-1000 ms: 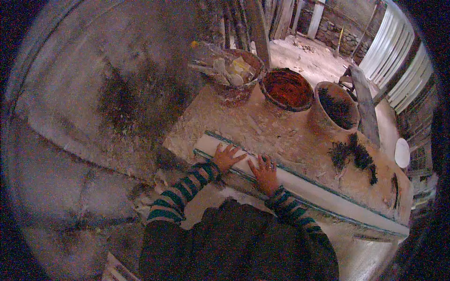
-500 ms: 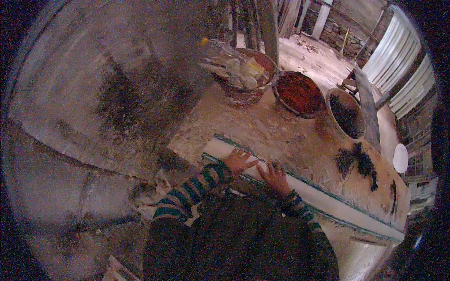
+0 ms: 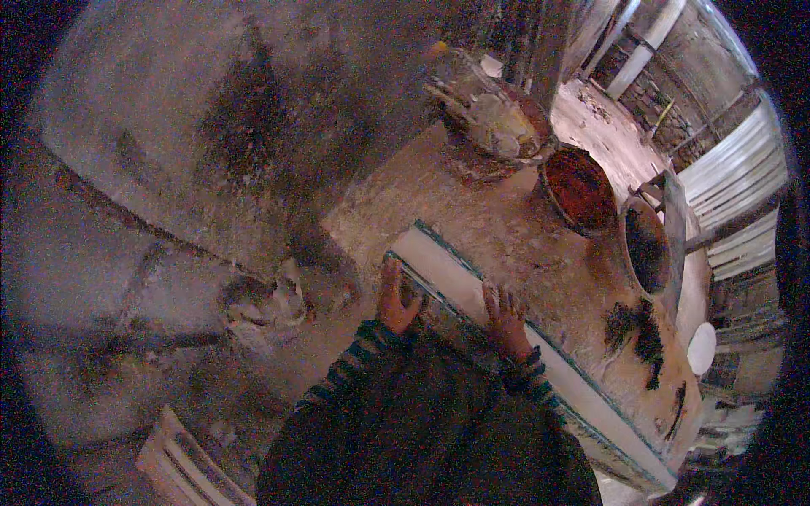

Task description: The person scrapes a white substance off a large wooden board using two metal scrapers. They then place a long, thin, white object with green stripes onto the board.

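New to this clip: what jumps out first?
Both hands, left hand and right hand, press flat on a long pale plank lying along the near edge of a rough worktable. Behind it stand a red-filled bowl, a dark-filled bowl and a cluttered basin.

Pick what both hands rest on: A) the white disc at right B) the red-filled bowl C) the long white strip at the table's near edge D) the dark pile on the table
C: the left hand and right hand both lie flat on the long white strip; the bowls stand farther back.
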Demonstrator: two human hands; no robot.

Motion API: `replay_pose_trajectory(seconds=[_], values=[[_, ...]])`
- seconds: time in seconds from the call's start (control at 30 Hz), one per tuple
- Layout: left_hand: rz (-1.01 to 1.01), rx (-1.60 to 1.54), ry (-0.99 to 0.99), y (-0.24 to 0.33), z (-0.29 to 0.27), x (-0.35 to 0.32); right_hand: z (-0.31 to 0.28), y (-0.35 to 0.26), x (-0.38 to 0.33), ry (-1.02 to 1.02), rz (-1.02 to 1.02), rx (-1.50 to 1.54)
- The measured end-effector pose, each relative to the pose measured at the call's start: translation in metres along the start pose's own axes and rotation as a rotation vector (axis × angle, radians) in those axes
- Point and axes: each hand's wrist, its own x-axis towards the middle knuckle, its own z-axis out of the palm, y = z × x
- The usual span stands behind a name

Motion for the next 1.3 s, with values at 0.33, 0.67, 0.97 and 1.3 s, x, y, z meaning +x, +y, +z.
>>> replay_pose_trajectory(seconds=[0.33,0.67,0.97,1.3], values=[[-0.377,-0.421,-0.006,-0.087,0.037,0.029,-0.001,-0.026,0.156,-0.056,-0.205,0.606],[-0.480,-0.339,-0.144,-0.020,-0.026,0.040,-0.029,-0.046,0.142,-0.011,-0.033,0.592],[-0.381,-0.310,0.094,-0.093,0.052,0.027,-0.012,-0.055,0.165,0.051,-0.155,0.678],[-0.480,-0.055,-0.007,-0.100,0.084,0.007,0.000,-0.070,0.162,-0.124,0.047,0.947]])
